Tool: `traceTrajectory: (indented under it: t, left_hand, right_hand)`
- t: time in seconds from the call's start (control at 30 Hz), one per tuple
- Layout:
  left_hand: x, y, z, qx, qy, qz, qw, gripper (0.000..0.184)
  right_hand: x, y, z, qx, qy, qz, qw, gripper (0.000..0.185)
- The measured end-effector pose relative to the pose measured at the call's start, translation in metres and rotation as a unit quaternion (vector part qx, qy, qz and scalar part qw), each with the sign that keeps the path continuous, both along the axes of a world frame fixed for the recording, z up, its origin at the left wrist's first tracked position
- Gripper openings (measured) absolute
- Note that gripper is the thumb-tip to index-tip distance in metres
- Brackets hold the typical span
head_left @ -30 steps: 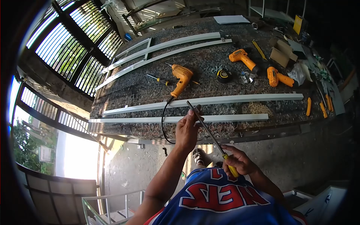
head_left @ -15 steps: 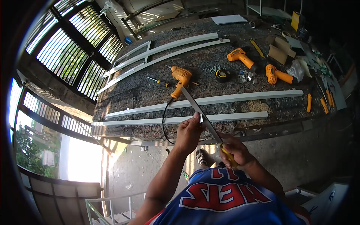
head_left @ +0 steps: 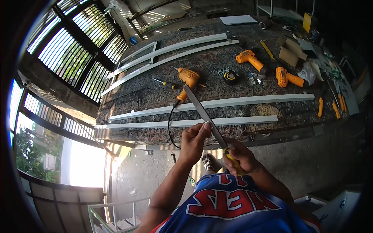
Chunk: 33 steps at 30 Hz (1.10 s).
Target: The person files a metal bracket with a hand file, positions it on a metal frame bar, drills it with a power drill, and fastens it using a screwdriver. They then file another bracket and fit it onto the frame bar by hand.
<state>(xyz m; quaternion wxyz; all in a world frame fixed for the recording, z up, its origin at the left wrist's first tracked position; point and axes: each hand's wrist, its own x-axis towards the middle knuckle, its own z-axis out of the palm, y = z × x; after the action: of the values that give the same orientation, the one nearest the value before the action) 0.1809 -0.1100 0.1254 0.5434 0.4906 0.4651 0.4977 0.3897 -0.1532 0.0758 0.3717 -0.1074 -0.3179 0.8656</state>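
Note:
My right hand (head_left: 241, 156) is wrapped round the yellow handle of a flat metal file (head_left: 202, 112), whose blade slants up and left over the bench. Pinched between thumb and fingers of my left hand (head_left: 195, 140) is a small whitish piece (head_left: 207, 123), mostly covered by the fingers. It lies against or very near the edge of the file; contact cannot be made out. Beyond the blade's tip rests a corded orange drill (head_left: 188, 79). Two white metal bars (head_left: 248, 101) lie across the bench just past my hands.
On the bench (head_left: 155, 93) are a joined white frame (head_left: 171, 47), a screwdriver (head_left: 165, 83), a tape measure (head_left: 230, 77), two orange cordless drills (head_left: 250, 60), a cardboard box (head_left: 291, 53) and orange-handled tools (head_left: 336, 109). The bench's front edge runs just beyond my hands.
The file has slid slightly up and left along its length, its tip now nearer the corded drill's handle. My left hand has shifted a little down and right, still pinching the small piece.

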Motion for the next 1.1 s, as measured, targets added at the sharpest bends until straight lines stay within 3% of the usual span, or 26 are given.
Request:
traceTrajectory:
  t: [0.07, 0.2, 0.33, 0.4, 0.47, 0.53, 0.67, 0.7, 0.73, 0.83, 0.97, 1.1]
  left_hand:
    - [-0.017, 0.006, -0.003, -0.044, -0.093, 0.016, 0.995, 0.04]
    - [0.008, -0.007, -0.007, -0.109, -0.007, -0.1, 0.989, 0.04]
    - [-0.016, 0.01, 0.01, -0.103, -0.104, -0.071, 0.987, 0.034]
    - [-0.016, 0.014, 0.022, -0.092, -0.08, -0.055, 0.991, 0.033]
    - [0.001, 0.007, 0.003, -0.095, -0.033, -0.056, 0.993, 0.033]
    - [0.021, 0.005, -0.013, -0.007, 0.018, -0.055, 0.998, 0.034]
    - [0.009, 0.019, 0.002, 0.139, 0.003, 0.099, 0.985, 0.032]
    - [0.014, 0.018, -0.006, 0.151, -0.002, 0.107, 0.983, 0.029]
    - [0.021, 0.012, -0.01, 0.128, 0.026, 0.101, 0.986, 0.026]
    - [0.043, 0.007, -0.012, 0.2, -0.004, 0.08, 0.976, 0.02]
    - [0.005, 0.035, -0.007, 0.184, 0.016, 0.154, 0.971, 0.033]
    - [0.038, 0.01, -0.026, 0.193, 0.019, 0.126, 0.973, 0.021]
  right_hand:
    - [0.017, -0.008, -0.012, 0.015, -0.039, 0.041, 0.998, 0.053]
    - [0.014, -0.004, -0.004, -0.079, -0.008, -0.021, 0.997, 0.052]
    - [0.022, 0.009, 0.006, 0.013, -0.047, 0.02, 0.999, 0.046]
    - [0.032, 0.008, -0.007, 0.025, -0.032, 0.03, 0.999, 0.046]
    - [0.028, 0.002, -0.002, -0.01, -0.016, 0.015, 1.0, 0.046]
    - [0.001, 0.007, 0.012, -0.037, 0.004, -0.056, 0.998, 0.05]
    - [0.009, 0.007, -0.005, 0.003, 0.042, 0.028, 0.999, 0.051]
    - [0.015, 0.006, -0.009, 0.012, 0.038, 0.059, 0.997, 0.051]
    - [0.01, 0.007, -0.004, 0.002, 0.052, 0.027, 0.998, 0.052]
    - [-0.014, 0.02, 0.01, -0.016, 0.092, -0.048, 0.994, 0.054]
    - [0.004, 0.009, -0.007, 0.015, 0.039, 0.075, 0.996, 0.053]
    - [-0.022, 0.021, 0.005, -0.029, 0.105, -0.025, 0.994, 0.051]
